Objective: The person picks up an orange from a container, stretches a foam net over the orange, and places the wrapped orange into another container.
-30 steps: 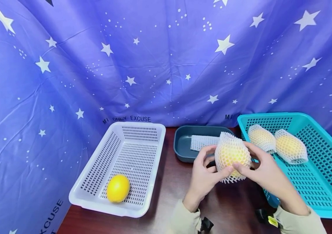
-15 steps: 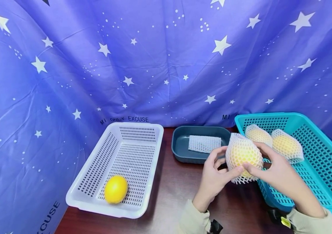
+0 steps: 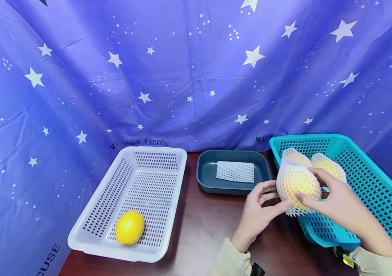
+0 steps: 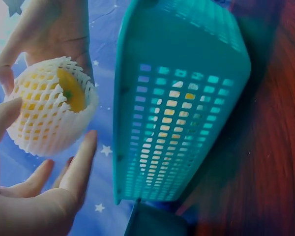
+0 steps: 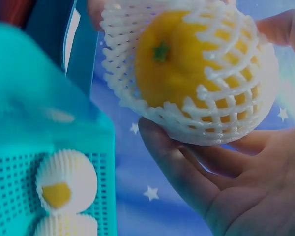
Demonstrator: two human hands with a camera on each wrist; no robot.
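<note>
Orange in its foam net is by the teal basket, our right hand gripping it, our left hand loosely spread against it. We should grip lightly, lest the net slip.

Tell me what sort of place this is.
Probably an indoor tabletop workspace, perhaps screened off: a blue star-patterned curtain hangs behind a dark reddish table, on which stand a white basket and a teal basket.

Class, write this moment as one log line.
right hand: holds netted fruit; left hand: thumb against it; white basket: bare fruit; dark tray: flat netting; teal basket: two netted fruits
</note>
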